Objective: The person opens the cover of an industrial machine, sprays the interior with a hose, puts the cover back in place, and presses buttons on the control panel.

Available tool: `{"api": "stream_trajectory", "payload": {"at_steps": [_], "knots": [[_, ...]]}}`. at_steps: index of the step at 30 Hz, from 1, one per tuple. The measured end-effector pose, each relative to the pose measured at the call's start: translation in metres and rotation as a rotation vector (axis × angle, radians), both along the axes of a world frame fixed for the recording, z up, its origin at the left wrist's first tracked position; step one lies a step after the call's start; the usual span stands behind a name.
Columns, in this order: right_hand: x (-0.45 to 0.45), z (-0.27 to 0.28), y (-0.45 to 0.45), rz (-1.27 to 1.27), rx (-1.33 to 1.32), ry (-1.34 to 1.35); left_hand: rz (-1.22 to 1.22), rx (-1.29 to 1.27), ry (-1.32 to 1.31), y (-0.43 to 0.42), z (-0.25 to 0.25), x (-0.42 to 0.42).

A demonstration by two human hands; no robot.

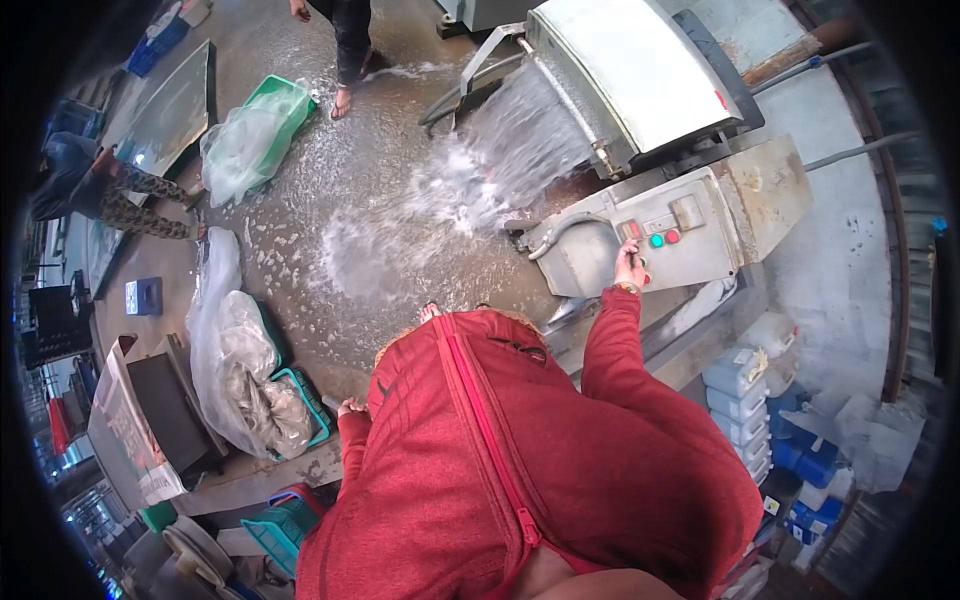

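My right hand is at the grey control panel of a machine, fingers stretched out beside its buttons. A green button and a red button sit just above the fingertips. Whether a fingertip presses a button is too small to tell. My left hand hangs low beside my body, only partly seen past the red sleeve, with nothing visible in it. Water pours from the large metal machine onto the wet floor.
Green and teal baskets with clear plastic sheeting stand on the left. One person stands at the top and another bends at the left. Several stacked plastic jugs are at the lower right.
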State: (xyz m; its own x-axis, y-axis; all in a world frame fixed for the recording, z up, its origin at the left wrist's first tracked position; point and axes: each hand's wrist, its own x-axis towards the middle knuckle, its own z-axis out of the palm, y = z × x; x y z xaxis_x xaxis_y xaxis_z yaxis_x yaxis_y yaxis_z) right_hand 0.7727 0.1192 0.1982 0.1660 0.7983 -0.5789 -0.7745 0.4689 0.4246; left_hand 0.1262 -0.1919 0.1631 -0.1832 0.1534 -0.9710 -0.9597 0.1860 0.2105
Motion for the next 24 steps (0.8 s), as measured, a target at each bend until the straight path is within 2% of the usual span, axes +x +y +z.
{"api": "stream_trajectory", "payload": {"at_steps": [12, 15, 24], "knots": [[0.010, -0.011, 0.002, 0.009, -0.062, 0.065, -0.059, 0.031, 0.003, 0.003, 0.014, 0.004], [0.014, -0.016, 0.001, 0.031, -0.056, 0.096, -0.081, -0.040, 0.043, 0.008, 0.019, 0.007], [0.021, -0.029, 0.003, 0.062, -0.076, 0.059, -0.014, -0.015, -0.076, -0.004, -0.021, -0.010]]}}
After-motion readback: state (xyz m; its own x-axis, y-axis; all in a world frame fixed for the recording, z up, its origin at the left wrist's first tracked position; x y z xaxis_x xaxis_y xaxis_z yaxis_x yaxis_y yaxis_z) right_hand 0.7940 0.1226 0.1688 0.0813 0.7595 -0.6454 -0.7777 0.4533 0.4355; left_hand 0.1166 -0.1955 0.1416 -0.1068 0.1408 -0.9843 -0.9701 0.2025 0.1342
